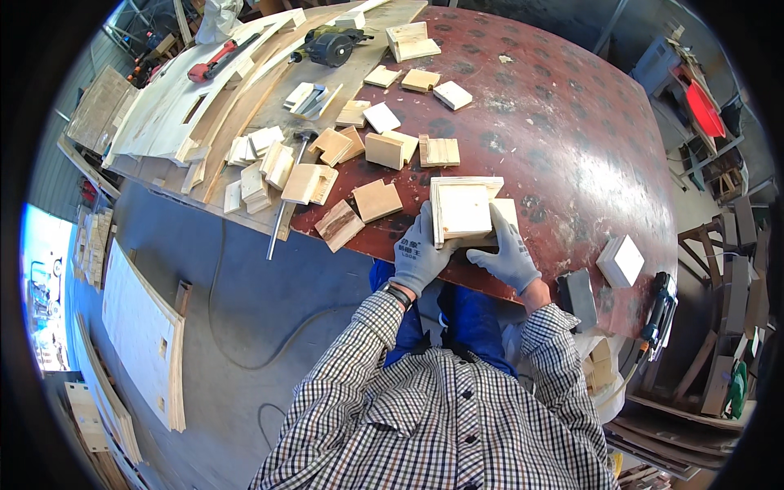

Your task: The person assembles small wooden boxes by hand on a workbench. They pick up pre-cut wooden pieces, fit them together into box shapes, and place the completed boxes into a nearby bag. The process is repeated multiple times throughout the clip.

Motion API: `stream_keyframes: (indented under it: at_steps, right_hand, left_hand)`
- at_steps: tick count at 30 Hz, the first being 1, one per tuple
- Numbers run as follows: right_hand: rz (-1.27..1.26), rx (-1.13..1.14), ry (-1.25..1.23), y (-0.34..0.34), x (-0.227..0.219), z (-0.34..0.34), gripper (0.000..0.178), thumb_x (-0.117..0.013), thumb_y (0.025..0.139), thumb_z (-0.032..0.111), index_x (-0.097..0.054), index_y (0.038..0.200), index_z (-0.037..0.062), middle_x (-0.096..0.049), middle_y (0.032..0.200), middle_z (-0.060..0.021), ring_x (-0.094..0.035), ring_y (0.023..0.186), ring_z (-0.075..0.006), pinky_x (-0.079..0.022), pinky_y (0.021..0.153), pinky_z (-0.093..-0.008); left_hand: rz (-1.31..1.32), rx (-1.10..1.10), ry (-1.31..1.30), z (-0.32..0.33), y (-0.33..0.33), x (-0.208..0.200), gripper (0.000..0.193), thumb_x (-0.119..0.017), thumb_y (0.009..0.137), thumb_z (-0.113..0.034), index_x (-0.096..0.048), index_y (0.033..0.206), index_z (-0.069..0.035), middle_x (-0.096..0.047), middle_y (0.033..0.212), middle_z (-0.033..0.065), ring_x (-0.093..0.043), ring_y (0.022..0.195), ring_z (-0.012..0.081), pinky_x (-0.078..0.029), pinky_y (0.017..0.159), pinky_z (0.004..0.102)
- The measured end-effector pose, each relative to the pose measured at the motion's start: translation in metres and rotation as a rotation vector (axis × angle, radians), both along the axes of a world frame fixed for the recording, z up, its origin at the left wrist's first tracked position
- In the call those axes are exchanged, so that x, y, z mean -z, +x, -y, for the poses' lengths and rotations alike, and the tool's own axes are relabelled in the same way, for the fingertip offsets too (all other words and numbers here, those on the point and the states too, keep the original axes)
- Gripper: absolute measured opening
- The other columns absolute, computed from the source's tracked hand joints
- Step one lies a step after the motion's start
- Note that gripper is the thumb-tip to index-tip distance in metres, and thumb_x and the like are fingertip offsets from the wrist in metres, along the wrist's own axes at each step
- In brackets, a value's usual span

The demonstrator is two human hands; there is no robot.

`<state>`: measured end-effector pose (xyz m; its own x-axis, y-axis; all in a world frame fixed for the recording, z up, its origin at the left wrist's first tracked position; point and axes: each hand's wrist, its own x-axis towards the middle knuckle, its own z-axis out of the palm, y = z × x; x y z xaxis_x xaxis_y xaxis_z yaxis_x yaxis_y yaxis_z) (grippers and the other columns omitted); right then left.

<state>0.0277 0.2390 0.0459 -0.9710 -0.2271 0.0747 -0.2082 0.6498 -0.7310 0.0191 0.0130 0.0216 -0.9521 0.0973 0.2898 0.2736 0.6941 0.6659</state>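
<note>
In the head view, I'm working at the near edge of the dark red counter (572, 155), where a square-faced wooden piece (465, 211) is sitting right in front of my body, its layered edges showing along the left and the top. My left grip (421, 256), in a grey glove, is closing around its lower left corner, fingers lying along the side and thumb along the near edge. My right grip (508, 256) is reaching up beside a second pale block (506, 214), just right of the piece, with the thumb pointing in toward the near edge; I can't tell whether it is pinching anything.

By its look, I'm judging the piece to be fairly light, stiff and not at all squashable, with smooth faces that may be sliding a little under gloves. The layered edges are probably the likeliest to be chipping or splintering, so I'm favouring the flat sides, a hand on each, and leaving the thin corners unsqueezed.
</note>
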Motion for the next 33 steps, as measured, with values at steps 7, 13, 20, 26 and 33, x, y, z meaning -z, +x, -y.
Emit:
stream_keyframes:
  at_steps: [7, 13, 20, 26, 33]
  right_hand:
    - [-0.081, 0.086, 0.058, -0.005, 0.018, 0.007, 0.098, -0.088, 0.082, 0.024, -0.036, 0.163, 0.0066, -0.054, 0.153, -0.0227, -0.051, 0.139, -0.0437, -0.043, 0.117, -0.0491]
    - [-0.121, 0.135, 0.046, -0.007, 0.016, 0.01, 0.089, -0.086, 0.081, 0.017, -0.043, 0.159, 0.0121, -0.062, 0.142, -0.0215, -0.059, 0.13, -0.0414, -0.049, 0.11, -0.0484]
    - [-0.142, 0.221, 0.1, -0.006, 0.024, 0.012, 0.084, -0.087, 0.081, 0.02, -0.047, 0.155, 0.014, -0.068, 0.133, -0.0173, -0.064, 0.122, -0.0386, -0.052, 0.105, -0.0484]
    - [-0.173, 0.198, 0.111, -0.003, 0.019, 0.014, 0.082, -0.085, 0.083, 0.022, -0.047, 0.154, 0.012, -0.068, 0.132, -0.0172, -0.064, 0.121, -0.0385, -0.051, 0.104, -0.0484]
    - [-0.236, 0.174, 0.117, -0.001, 0.03, 0.016, 0.082, -0.084, 0.083, 0.02, -0.046, 0.155, 0.0091, -0.067, 0.13, -0.0167, -0.063, 0.119, -0.0398, -0.049, 0.104, -0.0494]
  left_hand:
    - [-0.015, 0.001, 0.012, 0.001, -0.002, 0.007, 0.096, -0.084, 0.086, -0.045, -0.035, 0.158, -0.004, -0.065, 0.135, 0.0214, -0.072, 0.108, 0.0399, -0.061, 0.086, 0.0466]
    - [-0.011, -0.009, 0.014, 0.0, -0.002, 0.01, 0.097, -0.084, 0.086, -0.046, -0.035, 0.16, -0.005, -0.063, 0.141, 0.0214, -0.072, 0.111, 0.04, -0.061, 0.087, 0.0465]
    - [-0.037, 0.01, 0.039, -0.002, -0.002, 0.01, 0.096, -0.085, 0.086, -0.047, -0.04, 0.157, -0.003, -0.065, 0.14, 0.0201, -0.069, 0.118, 0.0385, -0.058, 0.094, 0.0439]
    - [-0.067, 0.004, -0.015, -0.001, -0.001, 0.013, 0.1, -0.085, 0.085, -0.048, -0.036, 0.159, 0.0, -0.064, 0.141, 0.0235, -0.068, 0.121, 0.0387, -0.058, 0.096, 0.0437]
    - [-0.075, -0.013, -0.059, 0.001, -0.003, 0.015, 0.098, -0.087, 0.084, -0.044, -0.039, 0.157, 0.0, -0.065, 0.138, 0.0242, -0.069, 0.119, 0.0393, -0.058, 0.095, 0.0439]
